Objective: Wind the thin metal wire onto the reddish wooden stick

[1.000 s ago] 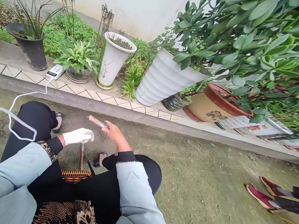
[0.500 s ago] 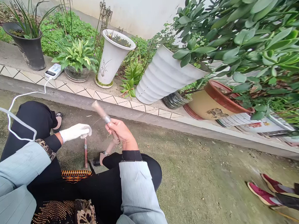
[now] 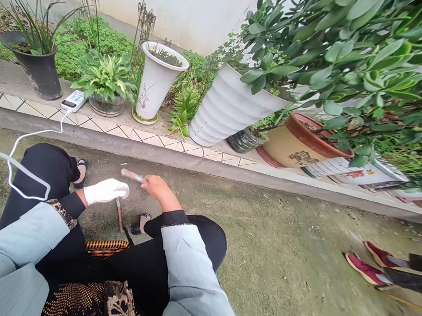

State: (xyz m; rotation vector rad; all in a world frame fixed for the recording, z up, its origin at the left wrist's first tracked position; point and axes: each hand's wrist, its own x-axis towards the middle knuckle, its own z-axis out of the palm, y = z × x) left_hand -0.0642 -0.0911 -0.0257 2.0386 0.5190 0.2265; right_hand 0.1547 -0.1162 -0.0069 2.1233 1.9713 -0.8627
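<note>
My right hand (image 3: pixel 157 187) is closed round a short pale wooden stick (image 3: pixel 130 174), held tilted in front of me with a silvery wrapped band (image 3: pixel 139 178) just beyond the fingers. My left hand (image 3: pixel 107 190), in a white glove, has its fingers pinched together close to the stick. A thin wire ran from this pinch to the band a moment ago; now it is too fine to make out. Below the glove stands a reddish-brown rod (image 3: pixel 120 217), between my legs, its upper end partly hidden by the glove.
A tiled ledge (image 3: pixel 137 135) runs across ahead with several potted plants, including a white ribbed pot (image 3: pixel 225 104). A white power bank (image 3: pixel 73 101) lies there, its white cable (image 3: pixel 32 134) leading toward me. Another person's red shoes (image 3: pixel 363 268) are at the right.
My right hand has swung the stick down and left, turning it flatter and nearer the glove. The gloved left hand has barely moved, its fingers still pinched.
</note>
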